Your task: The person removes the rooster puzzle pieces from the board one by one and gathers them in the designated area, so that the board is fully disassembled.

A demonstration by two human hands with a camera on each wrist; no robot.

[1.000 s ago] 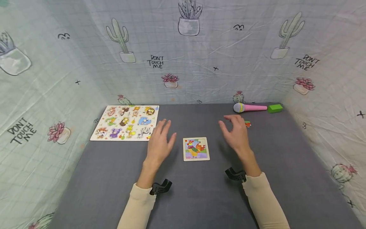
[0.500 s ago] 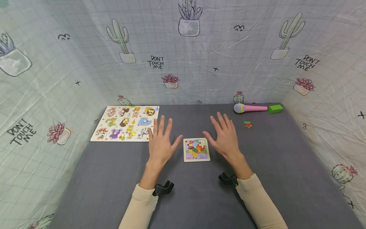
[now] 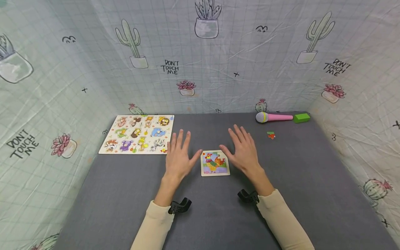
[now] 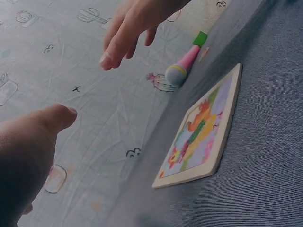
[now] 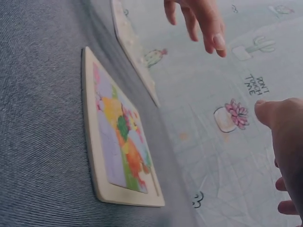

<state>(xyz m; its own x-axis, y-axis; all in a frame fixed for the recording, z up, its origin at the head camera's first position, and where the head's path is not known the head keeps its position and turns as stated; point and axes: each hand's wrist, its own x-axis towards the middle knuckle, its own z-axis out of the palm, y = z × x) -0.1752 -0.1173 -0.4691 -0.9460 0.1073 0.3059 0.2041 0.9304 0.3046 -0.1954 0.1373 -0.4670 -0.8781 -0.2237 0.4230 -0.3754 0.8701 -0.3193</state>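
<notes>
A small square jigsaw puzzle with a rooster picture in a pale wooden frame lies on the grey table between my hands. Its upper right corner shows a bare gap. To its left, my left hand hovers with fingers spread, holding nothing. My right hand hovers on the other side, fingers straight and parted, also holding nothing. Both thumbs point toward the puzzle's top corners. A loose green and red puzzle piece lies beyond my right hand. Both wrist views show the puzzle flat below the raised hands.
At the back left lies a white board with animal figures, its right edge near my left fingers. A pink toy microphone and a green block lie at the back right. A cactus-print cloth walls the table's back and sides.
My right hand has moved left from near the loose piece toward the puzzle, and its fingers have straightened. The left hand has spread its fingers and shifted slightly right. The puzzle stays in place.
</notes>
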